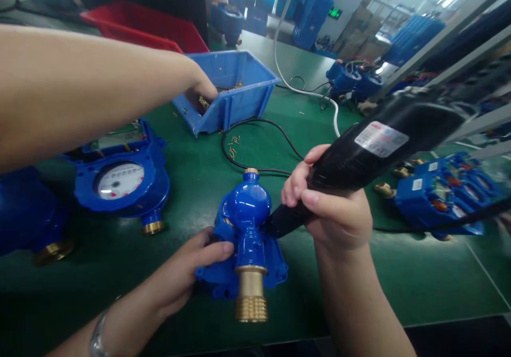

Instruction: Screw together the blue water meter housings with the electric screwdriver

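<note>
A blue water meter (249, 208) lies face down in front of me, its brass threaded end pointing my way. My left hand (203, 261) grips its left side, thumb on the blue housing and the other fingers hidden beneath. In my right hand (331, 208) is a black electric screwdriver (359, 144), held at a slant with its tip against the meter's right side. The meter hides the very end of the tip. Another person's arm (99, 85) reaches in from the left, fingers inside a blue bin (247, 101) of small brass screws (238, 86).
Left of me sits another water meter (120, 181) with its dial up, and a second one (27, 213) beyond it. Several assembled meters (447, 192) stand at the right. A black cable (275, 128) loops around loose screws (233, 147). A red bin (143, 24) is behind.
</note>
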Demonstrator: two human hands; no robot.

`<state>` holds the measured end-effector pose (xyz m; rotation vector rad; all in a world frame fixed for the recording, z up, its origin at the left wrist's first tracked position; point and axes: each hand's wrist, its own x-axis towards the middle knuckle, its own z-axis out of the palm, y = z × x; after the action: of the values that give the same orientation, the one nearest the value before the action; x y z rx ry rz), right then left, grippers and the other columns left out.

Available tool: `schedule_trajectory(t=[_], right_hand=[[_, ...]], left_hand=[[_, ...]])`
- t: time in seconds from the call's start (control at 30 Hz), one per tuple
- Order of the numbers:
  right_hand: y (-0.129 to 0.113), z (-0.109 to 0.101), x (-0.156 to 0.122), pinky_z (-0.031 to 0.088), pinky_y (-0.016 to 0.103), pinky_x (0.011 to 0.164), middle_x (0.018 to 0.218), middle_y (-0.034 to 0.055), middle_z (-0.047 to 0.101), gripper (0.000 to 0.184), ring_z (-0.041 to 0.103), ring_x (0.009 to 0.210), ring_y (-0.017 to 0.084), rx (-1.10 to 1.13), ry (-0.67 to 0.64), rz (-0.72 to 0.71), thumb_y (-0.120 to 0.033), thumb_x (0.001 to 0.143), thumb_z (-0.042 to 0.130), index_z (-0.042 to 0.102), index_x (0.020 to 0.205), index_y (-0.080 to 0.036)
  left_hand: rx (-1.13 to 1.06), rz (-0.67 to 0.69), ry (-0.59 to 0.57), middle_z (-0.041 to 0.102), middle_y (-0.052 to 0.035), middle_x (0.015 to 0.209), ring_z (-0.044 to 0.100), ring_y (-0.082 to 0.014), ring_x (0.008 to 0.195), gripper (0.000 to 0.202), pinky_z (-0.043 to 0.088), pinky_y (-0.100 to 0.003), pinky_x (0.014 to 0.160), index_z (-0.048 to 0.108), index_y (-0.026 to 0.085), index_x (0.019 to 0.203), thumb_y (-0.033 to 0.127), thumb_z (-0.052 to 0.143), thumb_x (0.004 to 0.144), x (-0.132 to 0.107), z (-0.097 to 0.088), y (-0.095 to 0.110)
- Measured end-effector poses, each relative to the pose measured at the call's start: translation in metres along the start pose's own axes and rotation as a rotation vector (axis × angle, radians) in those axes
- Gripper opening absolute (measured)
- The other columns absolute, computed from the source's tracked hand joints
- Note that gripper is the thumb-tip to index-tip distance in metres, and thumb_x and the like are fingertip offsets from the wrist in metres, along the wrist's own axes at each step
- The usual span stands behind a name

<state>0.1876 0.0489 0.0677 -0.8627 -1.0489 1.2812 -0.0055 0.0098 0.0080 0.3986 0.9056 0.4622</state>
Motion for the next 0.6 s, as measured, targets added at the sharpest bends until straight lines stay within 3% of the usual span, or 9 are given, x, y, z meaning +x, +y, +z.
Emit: schedule_trajectory(t=[0.2,0.6], right_hand=[[0.006,0.008,-0.008,0.043,0.027,0.05,0.055,-0.0077,0.058,0.029,0.053,0.047,0.011,-0.082,0.187,-0.067,-0.009,0.059,0.059,0.053,0.084,-0.021],[0.012,0.003,-0.013,0.043,0.027,0.049,0.056,-0.0067,0.06,0.028,0.054,0.047,0.011,-0.05,0.245,-0.149,-0.006,0.059,0.057,0.055,0.084,-0.019]], left_hand=[[-0.003,-0.01,0.031,0.073,-0.006,0.086,0.067,-0.02,0.074,0.049,0.05,-0.028,0.073,0.062,0.015,0.107,0.033,0.076,0.064,-0.001,0.001,-0.002],[0.069,-0.016,-0.017,0.071,-0.007,0.098,0.066,-0.0202,0.081,0.055,0.05,-0.029,0.077,0.056,0.016,0.115,0.035,0.074,0.067,0.001,-0.001,0.0]])
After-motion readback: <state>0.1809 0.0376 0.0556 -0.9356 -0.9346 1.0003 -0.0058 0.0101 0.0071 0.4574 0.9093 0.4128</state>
